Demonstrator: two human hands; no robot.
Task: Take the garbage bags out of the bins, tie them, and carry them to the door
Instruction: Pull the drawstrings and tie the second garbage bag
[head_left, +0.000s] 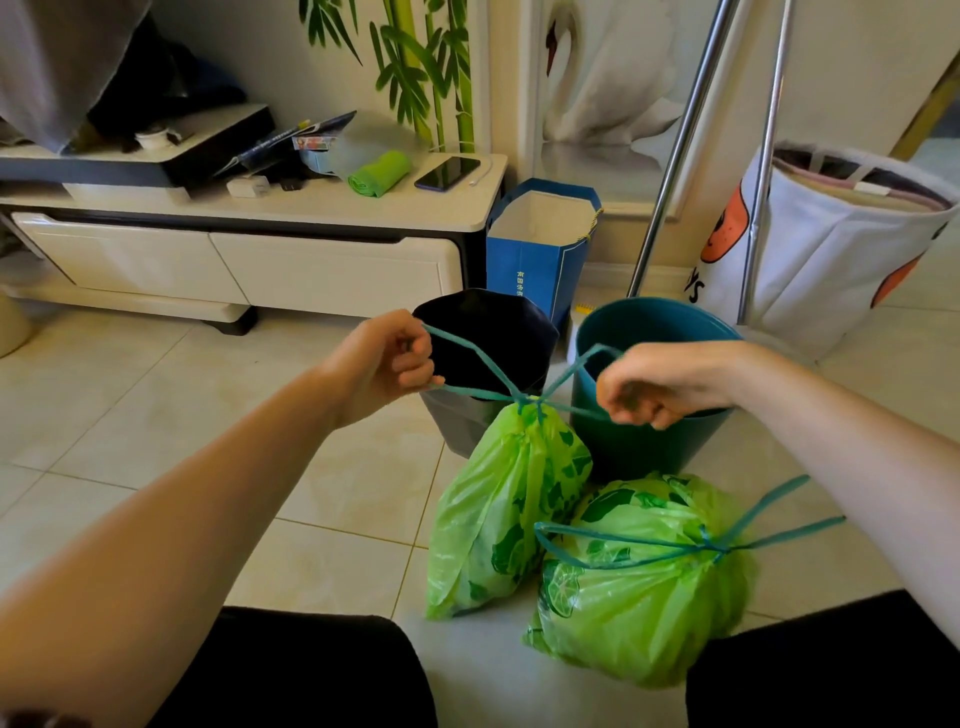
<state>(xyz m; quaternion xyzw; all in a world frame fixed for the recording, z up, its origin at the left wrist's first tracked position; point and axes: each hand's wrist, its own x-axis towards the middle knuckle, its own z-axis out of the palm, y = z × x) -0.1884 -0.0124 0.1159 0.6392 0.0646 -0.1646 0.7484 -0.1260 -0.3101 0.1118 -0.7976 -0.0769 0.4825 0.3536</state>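
1. Left grip (395, 364) is closed around one teal drawstring loop (467, 358), and the right grip (649, 384) is pinching the other loop, each out to its own side.
2. The green garbage bag (509, 509) sits between and just below both grips, neck cinched at the knot, bottom on the floor tiles.
3. A second tied green bag (639, 587) lies below the right grip.
4. Beyond the left grip is a black-lined bin (483, 332); the teal bin (649, 322) is behind the right.
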